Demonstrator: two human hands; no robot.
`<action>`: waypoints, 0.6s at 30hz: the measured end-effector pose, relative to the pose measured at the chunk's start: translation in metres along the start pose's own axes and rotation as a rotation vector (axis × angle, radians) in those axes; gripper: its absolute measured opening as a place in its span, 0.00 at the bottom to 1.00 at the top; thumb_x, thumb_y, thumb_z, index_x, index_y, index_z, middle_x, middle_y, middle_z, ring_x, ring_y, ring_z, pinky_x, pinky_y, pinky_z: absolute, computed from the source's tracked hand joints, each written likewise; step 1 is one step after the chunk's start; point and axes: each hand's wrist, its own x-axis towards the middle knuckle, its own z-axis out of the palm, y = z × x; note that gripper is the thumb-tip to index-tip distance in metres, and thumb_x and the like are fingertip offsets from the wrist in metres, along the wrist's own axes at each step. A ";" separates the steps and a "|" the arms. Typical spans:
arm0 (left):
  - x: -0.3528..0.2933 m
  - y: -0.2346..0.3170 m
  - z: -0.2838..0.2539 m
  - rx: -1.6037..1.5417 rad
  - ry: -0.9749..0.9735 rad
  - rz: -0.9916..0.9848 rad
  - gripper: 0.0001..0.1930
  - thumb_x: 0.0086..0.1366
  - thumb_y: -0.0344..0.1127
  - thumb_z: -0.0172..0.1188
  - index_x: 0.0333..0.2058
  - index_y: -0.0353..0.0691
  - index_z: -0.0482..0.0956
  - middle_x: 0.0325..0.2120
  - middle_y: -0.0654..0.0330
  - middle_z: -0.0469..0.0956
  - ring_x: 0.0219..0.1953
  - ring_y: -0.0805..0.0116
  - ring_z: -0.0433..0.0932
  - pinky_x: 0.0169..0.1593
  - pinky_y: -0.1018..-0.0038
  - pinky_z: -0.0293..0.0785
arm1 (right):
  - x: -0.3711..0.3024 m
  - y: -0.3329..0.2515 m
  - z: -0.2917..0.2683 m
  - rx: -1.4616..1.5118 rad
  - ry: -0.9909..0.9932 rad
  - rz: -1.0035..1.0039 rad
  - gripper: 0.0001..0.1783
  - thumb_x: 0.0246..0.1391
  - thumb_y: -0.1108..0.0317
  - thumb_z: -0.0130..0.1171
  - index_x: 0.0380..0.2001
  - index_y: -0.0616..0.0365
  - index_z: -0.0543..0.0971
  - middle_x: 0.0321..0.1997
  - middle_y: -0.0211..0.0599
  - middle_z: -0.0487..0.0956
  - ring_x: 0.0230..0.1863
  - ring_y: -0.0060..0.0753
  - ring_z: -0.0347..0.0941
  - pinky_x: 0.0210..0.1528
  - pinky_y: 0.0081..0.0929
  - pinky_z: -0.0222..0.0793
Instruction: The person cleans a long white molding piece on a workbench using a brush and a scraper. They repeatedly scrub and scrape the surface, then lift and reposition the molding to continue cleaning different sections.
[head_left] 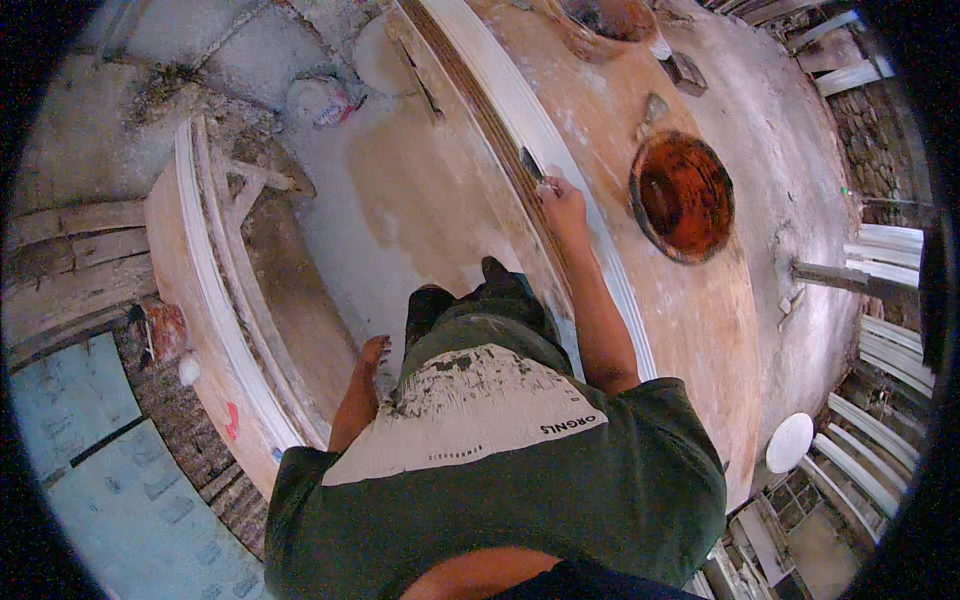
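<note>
My right hand [563, 205] is closed around a small scraper [530, 162] with a dark blade. The blade rests at the edge of a long white ridged moulding strip [520, 105], which runs along the near side of a wooden bench [700, 340]. Beside the strip, on my side, lies a brown grooved edge [480, 105]. My left hand [375, 352] hangs low by my side, holding nothing, its fingers a little apart. Farther right on the bench stands a reddish-brown stained basin [683, 197].
A second basin [610, 18] and a small dark block [684, 74] are at the bench's far end. Left of me stands another bench with a white strip [215, 310]. A crumpled bag [322, 101] lies on the floor. White lengths [885, 255] are stacked far right.
</note>
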 end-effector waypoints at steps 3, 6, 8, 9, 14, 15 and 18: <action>0.014 0.045 -0.018 -0.155 0.053 0.083 0.22 0.60 0.54 0.58 0.48 0.50 0.76 0.43 0.64 0.79 0.41 0.64 0.77 0.42 0.61 0.70 | 0.047 -0.040 0.026 0.011 -0.093 0.121 0.18 0.49 0.63 0.61 0.44 0.57 0.81 0.33 0.47 0.81 0.35 0.37 0.77 0.39 0.34 0.71; 0.040 0.105 -0.033 -0.225 0.021 0.190 0.20 0.62 0.53 0.58 0.49 0.50 0.76 0.42 0.64 0.79 0.40 0.65 0.77 0.41 0.62 0.70 | 0.097 -0.059 0.059 0.054 -0.095 0.129 0.19 0.50 0.64 0.60 0.44 0.60 0.80 0.30 0.44 0.82 0.30 0.30 0.75 0.34 0.30 0.70; 0.069 0.133 -0.047 -0.222 -0.039 0.157 0.19 0.63 0.51 0.57 0.49 0.50 0.76 0.42 0.65 0.80 0.40 0.65 0.77 0.39 0.64 0.71 | 0.130 -0.073 0.084 0.077 -0.080 0.094 0.18 0.50 0.65 0.61 0.43 0.62 0.80 0.28 0.43 0.82 0.28 0.30 0.75 0.32 0.29 0.70; 0.087 0.147 -0.054 -0.185 -0.050 0.152 0.19 0.63 0.51 0.57 0.49 0.50 0.76 0.41 0.65 0.80 0.40 0.66 0.77 0.39 0.65 0.71 | 0.147 -0.084 0.095 0.081 -0.070 0.081 0.17 0.50 0.64 0.61 0.42 0.59 0.81 0.30 0.46 0.82 0.31 0.36 0.77 0.36 0.33 0.72; 0.165 0.204 -0.106 -0.188 -0.068 -0.024 0.19 0.61 0.52 0.58 0.47 0.50 0.77 0.38 0.67 0.80 0.40 0.66 0.77 0.35 0.66 0.71 | 0.220 -0.163 0.148 -0.032 -0.053 0.049 0.16 0.49 0.63 0.61 0.40 0.60 0.81 0.30 0.49 0.82 0.31 0.42 0.79 0.35 0.36 0.73; 0.177 0.234 -0.118 -0.203 -0.050 -0.040 0.19 0.61 0.52 0.58 0.47 0.50 0.77 0.37 0.68 0.80 0.40 0.66 0.77 0.35 0.66 0.71 | 0.240 -0.168 0.164 -0.073 -0.015 0.046 0.16 0.49 0.63 0.62 0.39 0.61 0.81 0.30 0.49 0.82 0.31 0.42 0.80 0.35 0.36 0.73; 0.200 0.308 -0.152 -0.303 -0.054 0.136 0.19 0.61 0.50 0.59 0.47 0.49 0.76 0.38 0.67 0.79 0.40 0.68 0.76 0.38 0.67 0.71 | 0.301 -0.173 0.202 -0.064 0.031 -0.022 0.18 0.49 0.61 0.61 0.41 0.59 0.81 0.30 0.49 0.82 0.31 0.40 0.80 0.36 0.34 0.74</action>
